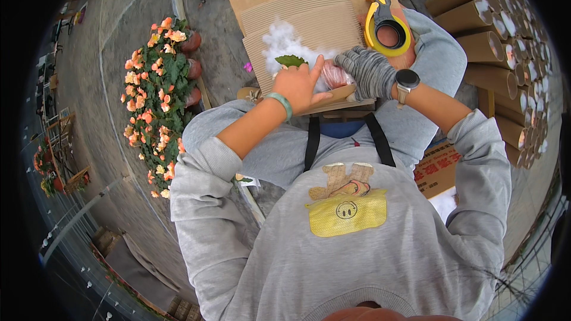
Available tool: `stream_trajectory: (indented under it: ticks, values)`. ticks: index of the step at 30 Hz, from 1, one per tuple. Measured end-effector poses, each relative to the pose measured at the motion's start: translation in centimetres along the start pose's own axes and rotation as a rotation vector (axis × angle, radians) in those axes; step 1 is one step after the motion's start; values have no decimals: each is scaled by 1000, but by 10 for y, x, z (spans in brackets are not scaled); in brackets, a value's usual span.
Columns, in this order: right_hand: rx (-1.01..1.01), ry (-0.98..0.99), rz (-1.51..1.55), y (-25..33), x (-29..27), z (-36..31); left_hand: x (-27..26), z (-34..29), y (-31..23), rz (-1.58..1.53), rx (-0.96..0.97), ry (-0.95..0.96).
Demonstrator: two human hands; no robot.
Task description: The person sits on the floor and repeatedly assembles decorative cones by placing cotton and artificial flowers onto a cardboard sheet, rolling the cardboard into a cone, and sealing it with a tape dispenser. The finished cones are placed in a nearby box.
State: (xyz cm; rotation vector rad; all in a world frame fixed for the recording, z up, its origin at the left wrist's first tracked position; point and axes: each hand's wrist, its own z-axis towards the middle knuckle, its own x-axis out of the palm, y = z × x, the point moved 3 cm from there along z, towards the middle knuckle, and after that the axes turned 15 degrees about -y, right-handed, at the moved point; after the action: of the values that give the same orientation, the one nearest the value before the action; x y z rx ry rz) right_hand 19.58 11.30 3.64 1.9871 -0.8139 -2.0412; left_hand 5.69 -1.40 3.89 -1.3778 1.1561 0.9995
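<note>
Stacked corrugated cardboard sheets (309, 9) lie before me on a large box. White fluffy stuffing (282, 41) rests on the top sheet, with a green leaf (290, 60) poking out of it. My bare left hand (295, 86), a green bangle at its wrist, lies over the plant and stuffing. Its thumb and index finger are spread; the other fingertips are hidden. My right hand (369, 71), in a grey striped glove, grips a reddish-brown plant pot (335, 75) wrapped in clear film, from its right side. The pot lies on its side by the sheets' near edge.
A yellow and black tape dispenser (386, 30) lies right of the sheets. Brown cardboard tubes (491, 47) are piled at the far right. Potted orange flowers (157, 101) line the left. A printed carton (437, 169) stands beside my right leg.
</note>
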Motion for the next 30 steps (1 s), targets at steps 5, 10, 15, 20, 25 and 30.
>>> stream_trajectory:
  ticks: [5, 10, 15, 20, 25, 30]
  values:
    - [225, 307, 402, -39, -10, 56, 6, 30, 47, -293, -238, -105]
    - [-109, -157, -183, -30, -18, 58, 18, 54, 77, 197, -132, -260]
    - [-119, -420, -364, 6, 21, 27, 35, 55, 81, -102, -429, -572]
    - [-67, -655, -129, 18, 31, 9, 43, 45, 83, -590, -385, 176]
    - [-15, -527, -212, 10, 18, 44, 25, 44, 92, -722, -338, 122]
    - [285, -18, -217, -23, 7, 123, 25, 58, 139, -640, -375, 53]
